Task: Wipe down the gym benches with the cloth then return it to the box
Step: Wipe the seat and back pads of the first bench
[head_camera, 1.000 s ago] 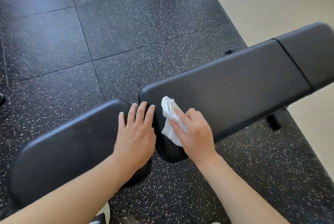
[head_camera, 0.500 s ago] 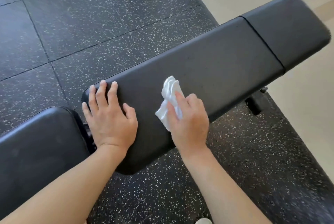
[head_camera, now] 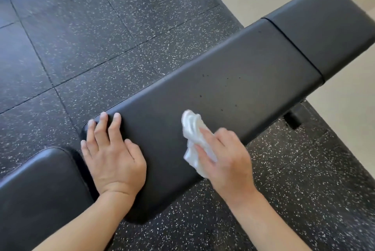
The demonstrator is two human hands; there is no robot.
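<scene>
- Bench (head_camera: 233, 88): long black back pad runs diagonally, lower L to upper R; a seam splits off a shorter end section at upper R.
- Seat pad (head_camera: 40, 190): separate black pad at lower L, a narrow gap between it and the back pad.
- L hand (head_camera: 115, 161): lies flat, palm down, on the near end of the back pad; fingers straight and slightly spread, tips at the pad's far edge. Holds nothing.
- R hand (head_camera: 225, 161): on the back pad, mid-length, near the front edge; fingers curl over the cloth (head_camera: 191, 129) and press it to the pad.
- Cloth: white, crumpled; bunched end sticks out past the fingertips, the rest under the hand. Hand + cloth slightly blurred.
- Pad surface R of the cloth has a few small dark specks.
- Floor (head_camera: 81, 37): black speckled rubber tiles; pale floor at upper R.
- No containers in view.
</scene>
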